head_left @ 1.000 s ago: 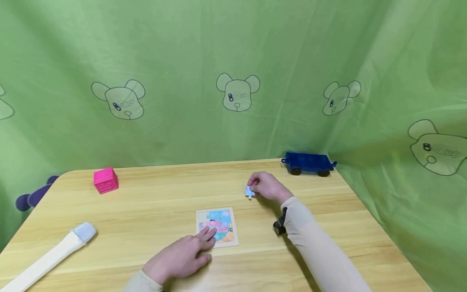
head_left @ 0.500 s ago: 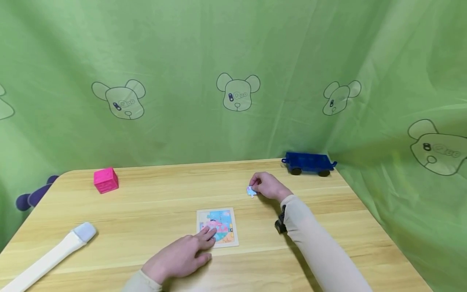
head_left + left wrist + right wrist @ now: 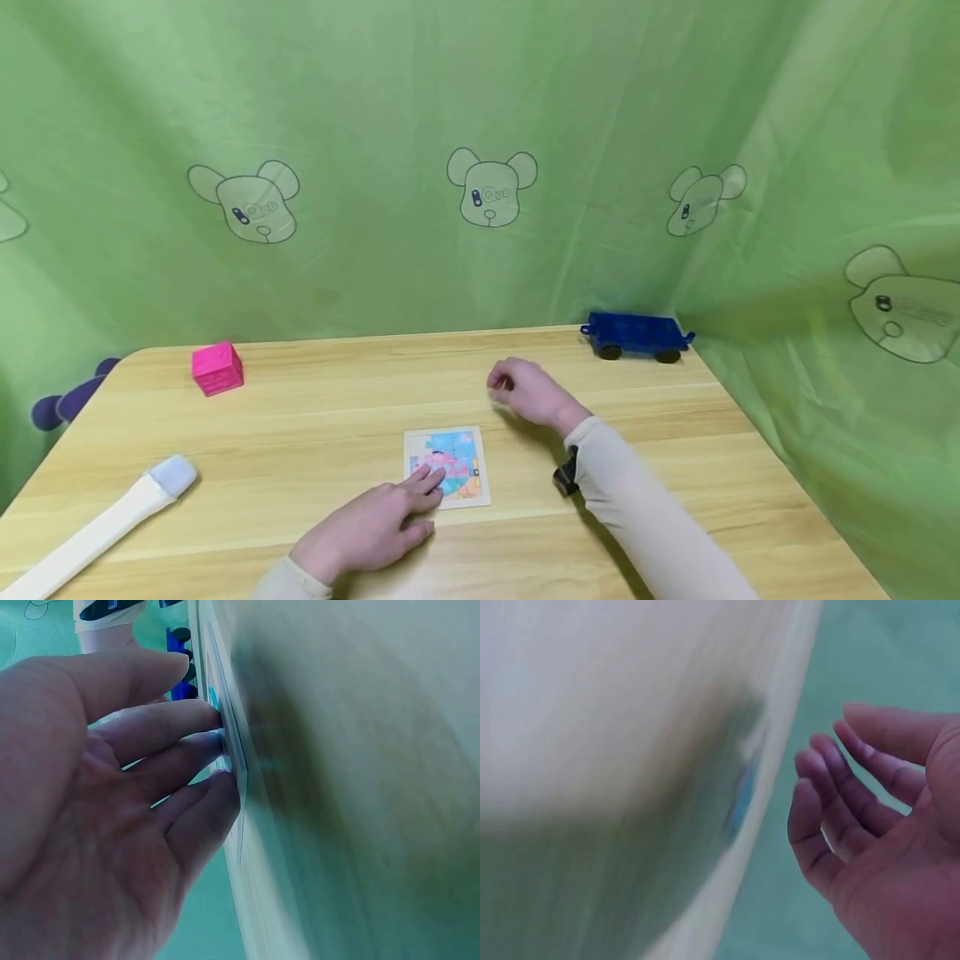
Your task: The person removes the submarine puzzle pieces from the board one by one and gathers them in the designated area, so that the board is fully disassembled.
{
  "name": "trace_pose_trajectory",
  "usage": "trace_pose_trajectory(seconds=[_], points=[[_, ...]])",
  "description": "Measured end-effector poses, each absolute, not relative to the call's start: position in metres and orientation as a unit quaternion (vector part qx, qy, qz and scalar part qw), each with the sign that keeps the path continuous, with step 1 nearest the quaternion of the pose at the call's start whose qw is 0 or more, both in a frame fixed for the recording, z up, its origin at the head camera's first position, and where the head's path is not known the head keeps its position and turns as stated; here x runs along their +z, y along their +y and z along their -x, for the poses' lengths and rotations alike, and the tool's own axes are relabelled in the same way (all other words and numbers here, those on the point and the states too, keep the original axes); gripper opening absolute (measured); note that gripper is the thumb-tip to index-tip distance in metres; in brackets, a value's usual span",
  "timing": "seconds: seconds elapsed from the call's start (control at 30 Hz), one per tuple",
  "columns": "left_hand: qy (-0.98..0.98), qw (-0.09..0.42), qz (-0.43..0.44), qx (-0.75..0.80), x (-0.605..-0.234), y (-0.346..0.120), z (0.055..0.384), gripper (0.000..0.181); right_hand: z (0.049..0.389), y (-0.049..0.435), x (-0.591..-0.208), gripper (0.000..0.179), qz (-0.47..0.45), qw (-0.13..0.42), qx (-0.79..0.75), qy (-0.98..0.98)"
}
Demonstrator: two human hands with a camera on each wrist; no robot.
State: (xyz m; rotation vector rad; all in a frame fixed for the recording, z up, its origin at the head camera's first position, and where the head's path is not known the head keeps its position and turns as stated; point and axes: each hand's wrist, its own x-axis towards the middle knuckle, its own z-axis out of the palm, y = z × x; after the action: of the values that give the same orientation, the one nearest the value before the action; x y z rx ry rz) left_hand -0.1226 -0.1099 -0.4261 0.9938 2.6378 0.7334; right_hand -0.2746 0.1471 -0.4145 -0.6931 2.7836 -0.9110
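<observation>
A square jigsaw puzzle [image 3: 462,450] in a pale frame lies on the table, with a pig-like pink figure on blue and a bare pale patch at its upper left. My left hand [image 3: 378,525] rests its fingertips on the puzzle's lower left, fingers nearly straight, thumb apart. Beyond the puzzle to the right, my right hand [image 3: 532,392] hovers over the wood. Its fingers are loosely bent in the right wrist view, with nothing seen between them. There, a blurred flat blue-and-pink item [image 3: 741,799] lies on the table; I cannot tell if it is a loose piece.
A pink cube [image 3: 217,368] stands at the back left and a blue toy wagon [image 3: 636,335] at the back right. A white strap-like object [image 3: 112,525] lies at the left. Green curtain [image 3: 375,100] with bear heads encloses the wooden table [image 3: 322,408].
My right hand has moved slightly left and nearer me. The small blue puzzle piece it was pinching no longer shows in the head view. My left hand has stayed in place.
</observation>
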Motion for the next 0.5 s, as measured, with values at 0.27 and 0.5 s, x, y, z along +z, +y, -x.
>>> trace_pose_trajectory(seconds=[0.27,0.5], points=[[0.903,0.109,-0.337,0.244,-0.425,-0.112,0.122,0.045,0.247,0.102,-0.413,0.022,0.363,0.126,-0.233,0.893],[0.901,0.111,-0.336,0.252,-0.426,-0.109,0.122,0.045,0.237,0.089,-0.417,0.026,0.387,0.131,-0.177,0.896]])
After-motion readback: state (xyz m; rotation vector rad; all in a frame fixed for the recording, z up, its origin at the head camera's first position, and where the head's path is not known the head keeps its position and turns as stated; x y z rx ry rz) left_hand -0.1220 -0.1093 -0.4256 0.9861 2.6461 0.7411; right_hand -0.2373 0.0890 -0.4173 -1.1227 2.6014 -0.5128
